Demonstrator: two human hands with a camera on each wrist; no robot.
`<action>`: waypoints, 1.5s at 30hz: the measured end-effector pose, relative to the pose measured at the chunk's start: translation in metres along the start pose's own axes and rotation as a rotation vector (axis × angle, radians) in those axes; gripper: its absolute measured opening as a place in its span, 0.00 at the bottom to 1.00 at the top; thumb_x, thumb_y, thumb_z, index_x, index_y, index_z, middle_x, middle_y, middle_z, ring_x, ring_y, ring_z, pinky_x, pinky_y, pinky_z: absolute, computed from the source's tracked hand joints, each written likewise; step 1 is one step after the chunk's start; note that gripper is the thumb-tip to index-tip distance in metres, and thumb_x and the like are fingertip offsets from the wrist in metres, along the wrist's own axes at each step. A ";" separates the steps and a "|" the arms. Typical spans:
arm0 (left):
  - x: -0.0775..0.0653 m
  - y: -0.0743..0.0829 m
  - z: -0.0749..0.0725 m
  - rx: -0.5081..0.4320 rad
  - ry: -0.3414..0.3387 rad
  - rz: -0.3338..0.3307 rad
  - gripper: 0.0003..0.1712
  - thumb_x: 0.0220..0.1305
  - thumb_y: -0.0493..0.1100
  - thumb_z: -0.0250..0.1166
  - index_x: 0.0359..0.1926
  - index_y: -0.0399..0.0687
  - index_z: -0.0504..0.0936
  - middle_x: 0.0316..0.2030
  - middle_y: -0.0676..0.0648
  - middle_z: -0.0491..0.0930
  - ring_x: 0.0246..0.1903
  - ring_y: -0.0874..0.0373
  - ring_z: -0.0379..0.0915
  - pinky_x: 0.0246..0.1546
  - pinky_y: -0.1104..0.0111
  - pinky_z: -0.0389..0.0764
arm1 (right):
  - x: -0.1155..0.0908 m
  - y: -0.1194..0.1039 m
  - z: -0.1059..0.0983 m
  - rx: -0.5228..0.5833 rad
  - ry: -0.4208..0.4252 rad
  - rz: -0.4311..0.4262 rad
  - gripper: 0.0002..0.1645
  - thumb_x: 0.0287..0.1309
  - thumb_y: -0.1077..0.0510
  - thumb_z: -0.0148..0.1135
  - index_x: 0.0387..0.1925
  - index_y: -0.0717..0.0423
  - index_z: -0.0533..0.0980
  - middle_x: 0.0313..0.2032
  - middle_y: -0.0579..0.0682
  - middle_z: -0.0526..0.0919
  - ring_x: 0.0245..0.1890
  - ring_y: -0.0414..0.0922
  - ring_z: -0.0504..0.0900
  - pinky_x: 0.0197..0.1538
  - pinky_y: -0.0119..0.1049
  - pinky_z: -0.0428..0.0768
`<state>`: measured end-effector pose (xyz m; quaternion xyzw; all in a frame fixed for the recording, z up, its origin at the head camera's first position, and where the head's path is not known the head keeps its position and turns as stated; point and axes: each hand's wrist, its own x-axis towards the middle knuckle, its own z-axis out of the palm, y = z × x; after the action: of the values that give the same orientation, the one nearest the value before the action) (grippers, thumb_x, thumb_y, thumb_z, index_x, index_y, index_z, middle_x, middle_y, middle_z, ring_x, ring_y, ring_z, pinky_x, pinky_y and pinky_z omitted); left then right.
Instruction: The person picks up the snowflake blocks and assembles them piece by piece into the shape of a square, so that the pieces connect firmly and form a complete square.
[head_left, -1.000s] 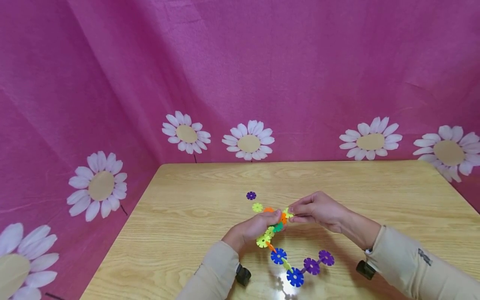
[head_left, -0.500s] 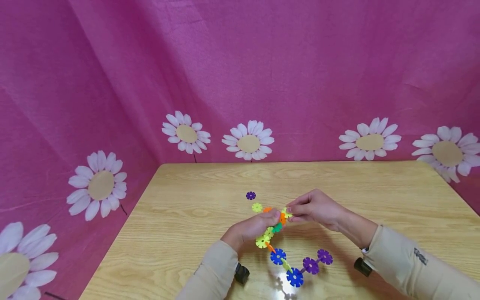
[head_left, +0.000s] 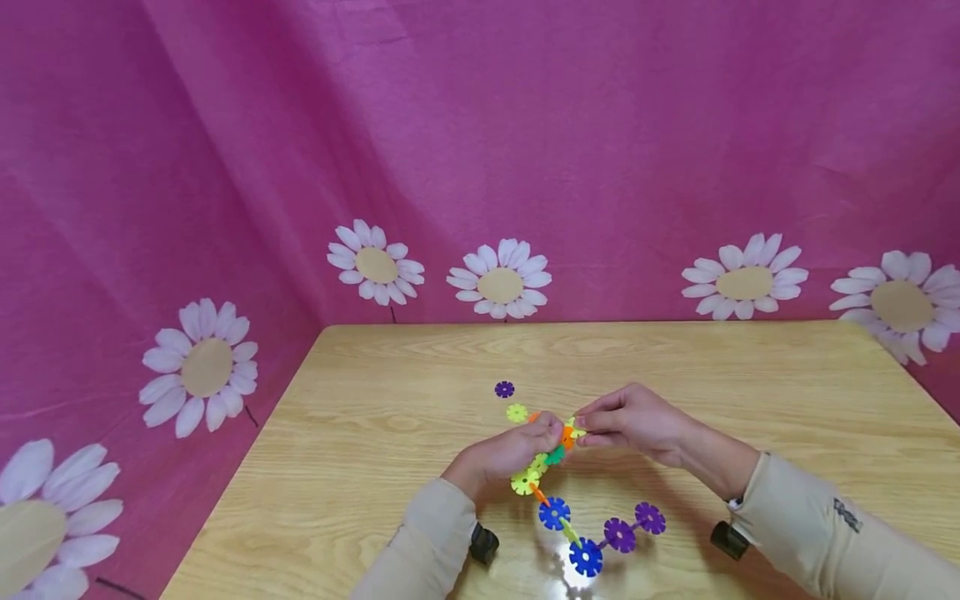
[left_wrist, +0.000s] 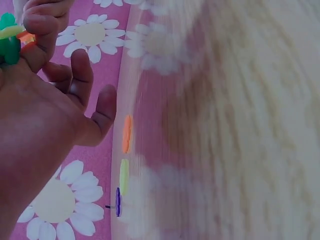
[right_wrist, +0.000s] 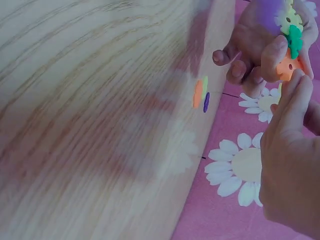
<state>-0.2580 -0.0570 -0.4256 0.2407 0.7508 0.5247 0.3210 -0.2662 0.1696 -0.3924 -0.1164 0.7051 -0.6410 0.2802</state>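
Observation:
A chain of notched flower-shaped plastic discs hangs over the table from my left hand [head_left: 506,454]. Thumb and fingers of that hand pinch the orange disc [head_left: 567,438] at the chain's upper end. Below it follow a green disc [head_left: 555,455], yellow discs [head_left: 525,481], an edge-on orange one, blue discs [head_left: 554,513] and purple discs [head_left: 619,535]. My right hand [head_left: 648,425] pinches a yellow disc [head_left: 576,427] against the orange disc's edge. Fingers partly cover where the two meet, so I cannot tell how deep the slots sit. In the right wrist view, the upper chain [right_wrist: 295,42] crosses the left palm.
Three loose discs lie on the wooden table [head_left: 390,467] beyond my left hand: purple [head_left: 505,389], yellow [head_left: 517,412] and orange [head_left: 533,417], the last partly hidden. A pink cloth [head_left: 600,150] printed with white daisies stands behind and left of the table.
Both hands stay nearly in place, pinching the same discs. My left thumb looks more bent. The chain's lower end has swung very slightly left.

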 end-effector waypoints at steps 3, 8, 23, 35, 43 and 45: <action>0.000 -0.003 0.001 0.004 0.020 -0.025 0.23 0.80 0.57 0.36 0.44 0.44 0.67 0.49 0.49 0.59 0.56 0.56 0.56 0.58 0.62 0.60 | 0.003 0.002 0.000 0.006 0.013 0.014 0.23 0.68 0.66 0.58 0.56 0.83 0.71 0.42 0.55 0.87 0.39 0.41 0.88 0.49 0.34 0.84; -0.002 -0.009 0.006 -0.030 0.066 -0.118 0.41 0.77 0.67 0.36 0.74 0.42 0.59 0.76 0.45 0.52 0.77 0.48 0.44 0.75 0.48 0.50 | 0.005 0.003 -0.001 0.014 0.028 0.054 0.24 0.68 0.65 0.57 0.58 0.82 0.71 0.44 0.56 0.85 0.41 0.42 0.88 0.49 0.33 0.84; 0.016 -0.007 0.016 -0.161 0.340 -0.039 0.26 0.76 0.52 0.49 0.53 0.38 0.85 0.51 0.46 0.85 0.48 0.60 0.78 0.57 0.67 0.74 | 0.007 0.000 0.003 0.013 0.005 0.059 0.25 0.68 0.64 0.57 0.57 0.83 0.70 0.41 0.57 0.87 0.37 0.40 0.88 0.46 0.31 0.84; 0.013 -0.007 0.013 -0.269 0.359 -0.070 0.24 0.76 0.49 0.49 0.51 0.34 0.83 0.44 0.37 0.87 0.36 0.64 0.75 0.39 0.77 0.74 | 0.041 -0.009 -0.013 -0.430 0.039 0.017 0.23 0.71 0.52 0.57 0.46 0.73 0.81 0.30 0.53 0.85 0.29 0.42 0.86 0.40 0.41 0.87; 0.007 -0.001 0.010 -0.303 0.357 -0.099 0.21 0.77 0.48 0.50 0.51 0.37 0.82 0.40 0.43 0.88 0.33 0.65 0.74 0.39 0.77 0.73 | 0.083 0.000 -0.010 -0.992 0.079 -0.313 0.12 0.66 0.56 0.63 0.40 0.60 0.87 0.29 0.49 0.88 0.22 0.37 0.77 0.30 0.33 0.76; 0.007 -0.001 0.010 -0.321 0.356 -0.102 0.21 0.76 0.47 0.50 0.50 0.37 0.82 0.41 0.41 0.88 0.31 0.66 0.74 0.37 0.77 0.73 | 0.092 0.000 -0.006 -1.067 0.075 -0.360 0.12 0.65 0.57 0.64 0.42 0.61 0.86 0.32 0.48 0.88 0.25 0.36 0.76 0.32 0.33 0.77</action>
<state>-0.2549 -0.0458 -0.4303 0.0519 0.7138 0.6545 0.2438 -0.3447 0.1266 -0.4151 -0.3375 0.9100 -0.2369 0.0435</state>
